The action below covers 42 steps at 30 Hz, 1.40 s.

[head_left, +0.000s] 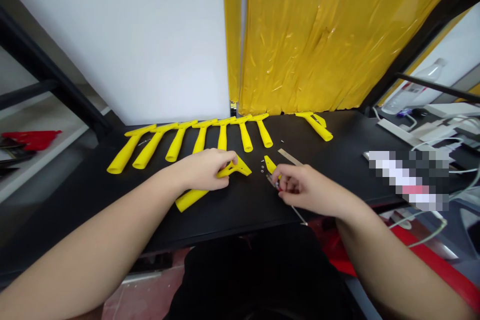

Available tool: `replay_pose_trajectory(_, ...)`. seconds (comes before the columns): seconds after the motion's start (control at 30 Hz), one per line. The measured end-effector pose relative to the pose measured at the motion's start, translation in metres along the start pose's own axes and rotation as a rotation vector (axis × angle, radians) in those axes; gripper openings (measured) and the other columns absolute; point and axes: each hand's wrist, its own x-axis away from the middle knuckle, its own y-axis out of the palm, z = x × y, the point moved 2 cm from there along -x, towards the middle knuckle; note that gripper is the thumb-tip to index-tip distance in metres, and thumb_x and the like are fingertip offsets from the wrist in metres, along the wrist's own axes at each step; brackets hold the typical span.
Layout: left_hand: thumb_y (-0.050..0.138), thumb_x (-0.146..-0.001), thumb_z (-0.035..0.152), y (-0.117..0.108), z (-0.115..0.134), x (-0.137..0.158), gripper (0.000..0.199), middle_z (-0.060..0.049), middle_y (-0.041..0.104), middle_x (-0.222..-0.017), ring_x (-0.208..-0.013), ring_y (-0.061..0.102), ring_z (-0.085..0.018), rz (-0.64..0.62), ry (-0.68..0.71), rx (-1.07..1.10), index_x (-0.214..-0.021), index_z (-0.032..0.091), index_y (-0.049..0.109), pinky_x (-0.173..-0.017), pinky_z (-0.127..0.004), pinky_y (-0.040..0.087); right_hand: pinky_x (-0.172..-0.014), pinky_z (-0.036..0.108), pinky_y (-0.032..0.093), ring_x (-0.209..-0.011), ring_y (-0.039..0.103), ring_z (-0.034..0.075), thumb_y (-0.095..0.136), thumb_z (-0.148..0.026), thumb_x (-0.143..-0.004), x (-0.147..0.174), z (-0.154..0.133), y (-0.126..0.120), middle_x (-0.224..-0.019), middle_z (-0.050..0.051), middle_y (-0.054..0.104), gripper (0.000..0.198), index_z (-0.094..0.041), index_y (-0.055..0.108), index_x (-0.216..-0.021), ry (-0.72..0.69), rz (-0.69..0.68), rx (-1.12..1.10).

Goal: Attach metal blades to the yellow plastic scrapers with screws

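My left hand [210,169] is closed around a yellow plastic scraper handle [192,200], its forked head pointing right and its tube end toward me. My right hand [300,186] is closed on a small tool [276,185] with a metal tip and a bit of red; its exact kind is hard to make out. Partly behind those fingers lies a small yellow plastic piece [269,164]. Between the two hands, several tiny metal parts [262,166] rest on the black tabletop [240,210]. A flat metal strip [289,156] lies just beyond my right hand.
Several yellow handles [181,142] stand in a row along the back edge. Another handle [318,127] lies farther right, beside a yellow piece. At the right are a blurred-out object [408,180], white cables [453,170] and a plastic bottle [410,91]. Black frame bars [56,80] flank the table.
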Motion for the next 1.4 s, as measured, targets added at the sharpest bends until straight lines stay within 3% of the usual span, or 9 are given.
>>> replay_pose_trajectory(0.23,0.063,-0.082,0.029,-0.002,-0.001,0.003,0.032,-0.002,0.064,-0.082,-0.073,0.061,-0.023,0.049,-0.117,-0.022,-0.113,0.024,0.058,-0.060,-0.030,0.039,-0.067,0.026,0.053,-0.069,0.063,0.013,0.069,-0.005,-0.084,-0.020,-0.019,0.049,-0.082,0.000,0.065,0.019,-0.022,0.074,-0.092,-0.113,0.192,0.211)
replay_pose_trajectory(0.33,0.062,-0.082,0.028,0.000,-0.002,0.002,0.033,-0.002,0.064,-0.081,-0.071,0.061,-0.022,0.044,-0.109,-0.031,-0.115,0.024,0.058,-0.061,-0.031,0.040,-0.076,0.032,0.058,-0.077,0.066,0.017,0.073,-0.012,-0.089,-0.026,-0.024,0.053,-0.091,0.004,0.067,0.013,-0.020,0.076,-0.098,-0.172,0.229,0.313)
replay_pose_trajectory(0.43,0.061,-0.083,0.028,0.000,-0.002,0.001,0.033,-0.002,0.064,-0.082,-0.072,0.061,-0.022,0.033,-0.097,-0.027,-0.115,0.024,0.059,-0.062,-0.031,0.041,-0.095,0.044,0.059,-0.100,0.069,0.026,0.070,-0.022,-0.096,-0.022,-0.020,0.043,-0.108,0.010,0.071,0.016,-0.018,0.076,-0.110,-0.281,0.277,0.472)
replay_pose_trajectory(0.53,0.061,-0.084,0.028,0.001,-0.002,0.001,0.032,-0.002,0.065,-0.085,-0.075,0.062,-0.023,0.029,-0.098,-0.024,-0.115,0.024,0.060,-0.063,-0.031,0.041,-0.115,0.056,0.050,-0.130,0.063,0.033,0.063,-0.030,-0.103,-0.018,-0.004,0.025,-0.136,0.015,0.070,0.034,-0.017,0.070,-0.134,-0.375,0.270,0.638)
replay_pose_trajectory(0.67,0.063,-0.083,0.028,0.003,-0.002,0.000,0.033,-0.003,0.066,-0.087,-0.079,0.063,-0.024,0.018,-0.094,-0.035,-0.116,0.024,0.061,-0.065,-0.032,0.043,-0.131,0.066,0.024,-0.161,0.033,0.033,0.051,-0.035,-0.110,-0.024,0.018,0.012,-0.167,0.009,0.050,0.050,-0.023,0.052,-0.159,-0.460,0.050,0.735)
replay_pose_trajectory(0.8,0.063,-0.083,0.027,0.002,-0.002,0.000,0.033,-0.003,0.066,-0.086,-0.080,0.063,-0.024,0.007,-0.103,-0.040,-0.115,0.024,0.061,-0.066,-0.032,0.043,-0.134,0.065,0.015,-0.164,0.026,0.030,0.045,-0.035,-0.112,-0.030,0.031,0.009,-0.170,0.006,0.045,0.056,-0.025,0.040,-0.167,-0.445,-0.049,0.717)
replay_pose_trajectory(1.1,0.064,-0.084,0.027,0.001,0.001,-0.001,0.033,-0.004,0.067,-0.086,-0.080,0.065,-0.025,-0.037,-0.117,-0.038,-0.116,0.024,0.061,-0.066,-0.033,0.043,-0.132,0.066,0.022,-0.164,0.027,0.033,0.042,-0.033,-0.112,-0.012,0.071,-0.021,-0.170,0.009,0.044,0.055,-0.026,0.041,-0.167,-0.339,0.067,0.691)
replay_pose_trajectory(1.3,0.064,-0.084,0.027,0.002,0.001,-0.001,0.025,-0.004,0.067,-0.088,-0.082,0.065,-0.025,-0.029,-0.104,-0.017,-0.108,0.024,0.061,-0.066,-0.033,0.042,-0.132,0.066,0.022,-0.164,0.024,0.033,0.048,-0.035,-0.110,-0.016,0.065,-0.025,-0.173,0.008,0.038,0.054,-0.029,0.046,-0.164,-0.354,0.071,0.692)
replay_pose_trajectory(1.4,0.064,-0.083,0.027,0.002,0.002,-0.002,0.027,-0.004,0.067,-0.086,-0.082,0.064,-0.025,-0.021,-0.094,-0.018,-0.110,0.024,0.061,-0.067,-0.033,0.043,-0.133,0.065,0.018,-0.165,0.022,0.032,0.048,-0.035,-0.110,-0.021,0.063,-0.024,-0.174,0.006,0.036,0.059,-0.030,0.037,-0.168,-0.383,0.002,0.682)
